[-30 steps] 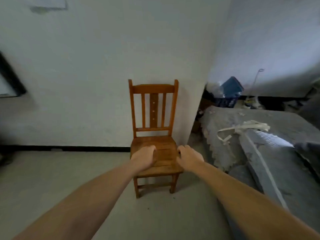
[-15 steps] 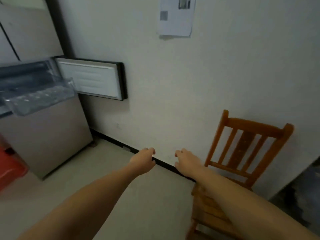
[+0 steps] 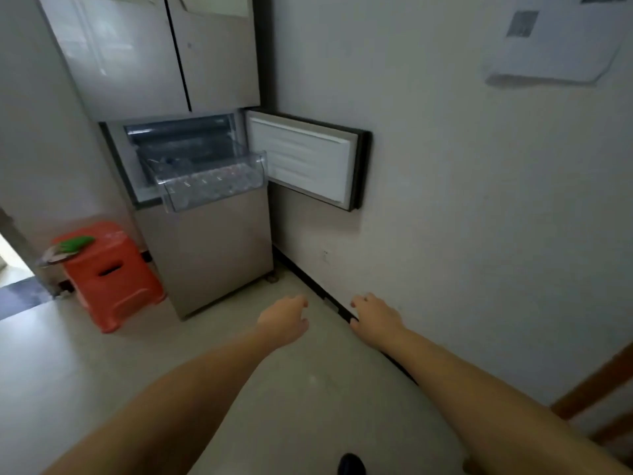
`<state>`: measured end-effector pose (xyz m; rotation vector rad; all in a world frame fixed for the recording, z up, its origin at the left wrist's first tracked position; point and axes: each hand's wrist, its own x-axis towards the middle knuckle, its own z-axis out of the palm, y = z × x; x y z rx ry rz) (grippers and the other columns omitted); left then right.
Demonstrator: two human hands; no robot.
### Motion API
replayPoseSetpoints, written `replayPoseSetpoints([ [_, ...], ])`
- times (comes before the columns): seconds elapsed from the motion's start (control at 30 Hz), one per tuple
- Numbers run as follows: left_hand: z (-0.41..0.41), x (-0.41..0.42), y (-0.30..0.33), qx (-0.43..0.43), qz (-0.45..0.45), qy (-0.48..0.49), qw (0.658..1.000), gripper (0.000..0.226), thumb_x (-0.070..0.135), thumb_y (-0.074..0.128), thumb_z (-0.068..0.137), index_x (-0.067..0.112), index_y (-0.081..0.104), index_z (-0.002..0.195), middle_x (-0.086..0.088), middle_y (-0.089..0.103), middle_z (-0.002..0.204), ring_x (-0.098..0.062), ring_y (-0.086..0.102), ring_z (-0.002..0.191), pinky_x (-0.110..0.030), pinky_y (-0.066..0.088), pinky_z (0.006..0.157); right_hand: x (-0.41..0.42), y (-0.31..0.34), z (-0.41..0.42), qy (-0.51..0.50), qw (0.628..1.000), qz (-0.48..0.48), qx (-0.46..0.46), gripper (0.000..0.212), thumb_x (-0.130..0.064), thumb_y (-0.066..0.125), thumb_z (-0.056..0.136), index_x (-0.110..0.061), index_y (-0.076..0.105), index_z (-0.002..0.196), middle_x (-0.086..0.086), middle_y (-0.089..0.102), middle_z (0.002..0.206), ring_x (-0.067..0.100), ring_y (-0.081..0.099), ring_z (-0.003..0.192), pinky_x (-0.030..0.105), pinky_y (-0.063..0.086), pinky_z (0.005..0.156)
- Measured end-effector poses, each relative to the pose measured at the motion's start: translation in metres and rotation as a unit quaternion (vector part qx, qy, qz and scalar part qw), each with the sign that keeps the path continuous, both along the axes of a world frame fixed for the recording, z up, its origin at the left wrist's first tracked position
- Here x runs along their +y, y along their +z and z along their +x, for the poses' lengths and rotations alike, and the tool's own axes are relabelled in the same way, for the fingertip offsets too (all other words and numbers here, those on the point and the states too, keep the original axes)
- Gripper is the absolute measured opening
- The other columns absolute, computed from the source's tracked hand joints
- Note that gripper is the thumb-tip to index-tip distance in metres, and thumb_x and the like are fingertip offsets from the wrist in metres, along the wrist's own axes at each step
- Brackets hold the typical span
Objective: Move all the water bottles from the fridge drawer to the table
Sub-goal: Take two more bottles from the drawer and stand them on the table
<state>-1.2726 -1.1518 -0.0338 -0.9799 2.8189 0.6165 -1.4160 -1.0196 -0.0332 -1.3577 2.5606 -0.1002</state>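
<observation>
Both hands empty, fingers loosely curled — left hand, right hand — reaching out; clear fridge drawer pulled out, well ahead, up-left.

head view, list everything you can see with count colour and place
tall metal fridge: one, silver-grey, upper left against the wall
small fridge compartment door: one, white inside with a dark edge, swung open to the right flat along the wall
clear plastic fridge drawer: one, transparent, pulled out of the open compartment; contents too blurred to count
plastic stool: one, orange, on the floor left of the fridge
green object: one, lying on the stool top; cannot tell what it is
paper sheet: one, white, stuck on the wall upper right
wooden chair: one, brown, only a part shows at the right edge
left hand: one, empty, fingers loosely curled, held out above the floor
right hand: one, empty, fingers relaxed, near the wall's dark skirting
</observation>
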Motion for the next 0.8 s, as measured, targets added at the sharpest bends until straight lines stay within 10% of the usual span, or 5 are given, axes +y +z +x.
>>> replayPoseSetpoints([
  [0.8,-0.152,-0.317,0.011,0.027,-0.011,0.225,0.974,0.035,0.025,0.048,0.091,0.012,0.050,0.124,-0.012,0.054,0.126,-0.030,0.052,0.115,-0.037,0.045,0.094,-0.392,0.018,-0.178,0.207,0.978,-0.022,-0.020,0.035,-0.028,0.045,0.096,-0.011,0.047,0.126,0.012,0.047,0.128,0.031,0.052,0.112,0.042,0.048,0.090],
])
